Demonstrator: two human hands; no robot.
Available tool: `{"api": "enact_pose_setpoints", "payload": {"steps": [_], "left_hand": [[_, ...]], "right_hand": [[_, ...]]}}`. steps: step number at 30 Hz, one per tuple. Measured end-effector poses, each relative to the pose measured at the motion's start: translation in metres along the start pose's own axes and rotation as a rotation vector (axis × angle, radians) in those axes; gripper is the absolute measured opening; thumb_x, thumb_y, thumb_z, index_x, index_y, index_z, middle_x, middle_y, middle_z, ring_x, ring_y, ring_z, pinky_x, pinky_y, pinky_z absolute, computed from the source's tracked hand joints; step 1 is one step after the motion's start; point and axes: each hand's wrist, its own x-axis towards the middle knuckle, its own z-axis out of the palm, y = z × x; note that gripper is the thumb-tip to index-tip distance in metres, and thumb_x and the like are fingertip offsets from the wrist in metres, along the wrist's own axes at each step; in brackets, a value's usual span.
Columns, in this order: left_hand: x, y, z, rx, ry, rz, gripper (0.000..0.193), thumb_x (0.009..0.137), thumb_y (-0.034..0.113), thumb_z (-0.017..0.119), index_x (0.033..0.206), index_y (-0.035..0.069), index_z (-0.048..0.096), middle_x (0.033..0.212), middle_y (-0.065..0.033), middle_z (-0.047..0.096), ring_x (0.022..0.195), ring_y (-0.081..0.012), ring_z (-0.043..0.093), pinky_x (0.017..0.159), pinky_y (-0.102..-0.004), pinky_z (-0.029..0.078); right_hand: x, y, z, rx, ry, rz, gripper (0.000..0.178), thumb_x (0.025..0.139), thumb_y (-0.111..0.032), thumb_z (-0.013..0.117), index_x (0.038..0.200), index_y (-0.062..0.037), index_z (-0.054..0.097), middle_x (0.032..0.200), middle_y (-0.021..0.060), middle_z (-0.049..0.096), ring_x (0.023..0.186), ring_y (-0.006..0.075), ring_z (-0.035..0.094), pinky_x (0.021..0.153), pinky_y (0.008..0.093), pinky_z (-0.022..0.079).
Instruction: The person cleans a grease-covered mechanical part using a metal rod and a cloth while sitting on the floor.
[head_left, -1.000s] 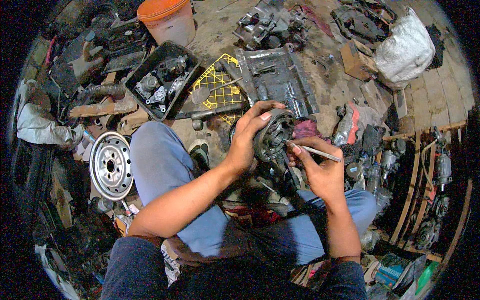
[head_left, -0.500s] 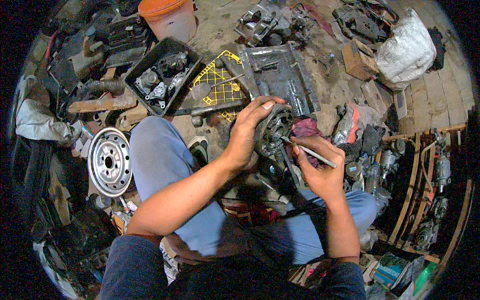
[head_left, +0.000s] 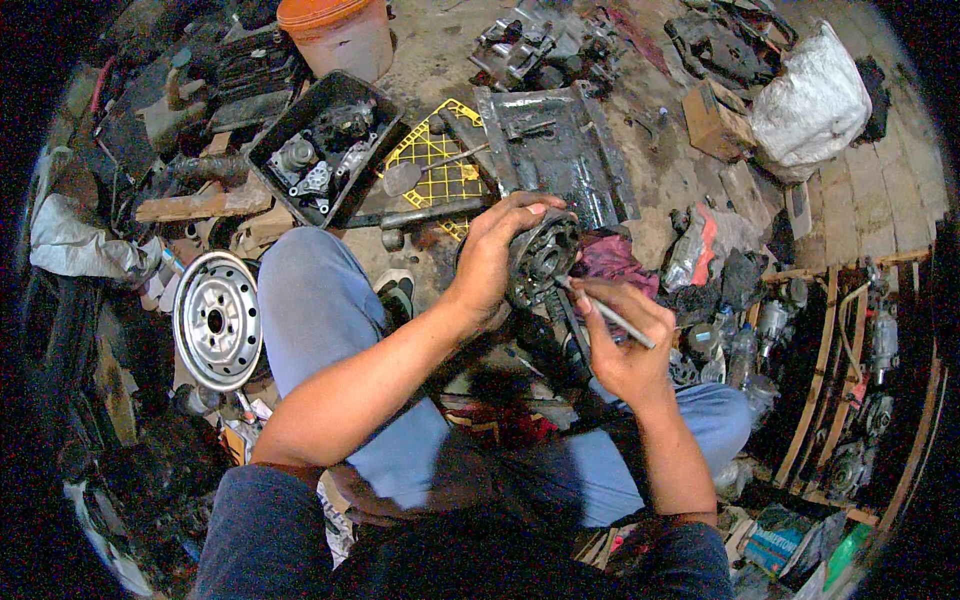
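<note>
Since the earlier frame, the right hand point(head_left: 625, 345) has angled its pinched metal rod point(head_left: 605, 311) into the round engine part point(head_left: 540, 258). Left hand point(head_left: 495, 255) fingers clamp that part above the knees, steadying it.

Around my knees the floor is crowded. An orange bucket point(head_left: 338, 35) stands at the top, near a black tray point(head_left: 322, 150) of small metal parts. Beside that tray lies a yellow grid panel point(head_left: 436, 165), touching a grey metal plate point(head_left: 553, 150). A silver wheel rim point(head_left: 216, 320) sits by my left leg. A white sack point(head_left: 812, 100) rests at upper right, next to a cardboard box point(head_left: 716, 118). Wooden slats point(head_left: 830, 390) lean at right.
</note>
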Motion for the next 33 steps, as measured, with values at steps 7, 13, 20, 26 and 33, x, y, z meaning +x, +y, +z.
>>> {"api": "enact_pose_setpoints", "payload": {"steps": [7, 13, 20, 26, 33], "left_hand": [[-0.005, 0.008, 0.006, -0.112, 0.023, -0.004, 0.036, 0.094, 0.024, 0.053, 0.115, -0.003, 0.063, 0.108, -0.0149, 0.069, 0.092, -0.0228, 0.069, 0.085, -0.0335, 0.056], [-0.002, 0.005, 0.003, -0.165, 0.013, -0.056, 0.045, 0.092, 0.034, 0.051, 0.118, 0.0, 0.06, 0.11, -0.0196, 0.069, 0.094, -0.035, 0.069, 0.08, -0.0443, 0.06], [-0.004, 0.009, 0.005, -0.249, -0.003, -0.084, 0.035, 0.094, 0.024, 0.05, 0.114, -0.001, 0.063, 0.105, -0.0134, 0.069, 0.094, -0.0224, 0.069, 0.083, -0.0345, 0.058], [-0.003, 0.01, 0.004, -0.194, 0.003, -0.109, 0.049, 0.092, 0.038, 0.051, 0.122, -0.001, 0.058, 0.112, -0.0199, 0.069, 0.092, -0.0366, 0.069, 0.084, -0.0441, 0.058], [-0.004, 0.012, 0.008, -0.302, 0.018, -0.176, 0.049, 0.093, 0.038, 0.045, 0.121, -0.001, 0.058, 0.113, -0.0198, 0.068, 0.094, -0.0367, 0.069, 0.086, -0.0463, 0.058]], "right_hand": [[-0.002, 0.006, 0.004, -0.007, 0.012, -0.131, 0.018, 0.084, 0.0, 0.07, 0.103, 0.0011, 0.071, 0.1, 0.0183, 0.073, 0.085, 0.0302, 0.072, 0.076, 0.0359, 0.058], [-0.002, 0.005, 0.004, -0.002, 0.019, -0.155, 0.021, 0.083, 0.001, 0.07, 0.104, 0.0003, 0.071, 0.099, 0.017, 0.072, 0.083, 0.0302, 0.071, 0.074, 0.0368, 0.058], [0.0, 0.004, 0.002, -0.049, 0.056, -0.203, 0.02, 0.084, 0.002, 0.069, 0.103, 0.0007, 0.071, 0.098, 0.0161, 0.072, 0.084, 0.0306, 0.071, 0.074, 0.0364, 0.057], [-0.001, 0.002, 0.002, -0.065, 0.015, -0.236, 0.021, 0.081, 0.004, 0.071, 0.102, 0.0015, 0.07, 0.102, 0.0175, 0.071, 0.086, 0.0302, 0.071, 0.076, 0.0366, 0.058], [0.0, 0.0, 0.004, -0.107, 0.053, -0.241, 0.021, 0.081, 0.003, 0.072, 0.101, 0.0015, 0.07, 0.098, 0.0157, 0.07, 0.083, 0.0303, 0.069, 0.074, 0.0377, 0.057]]}}
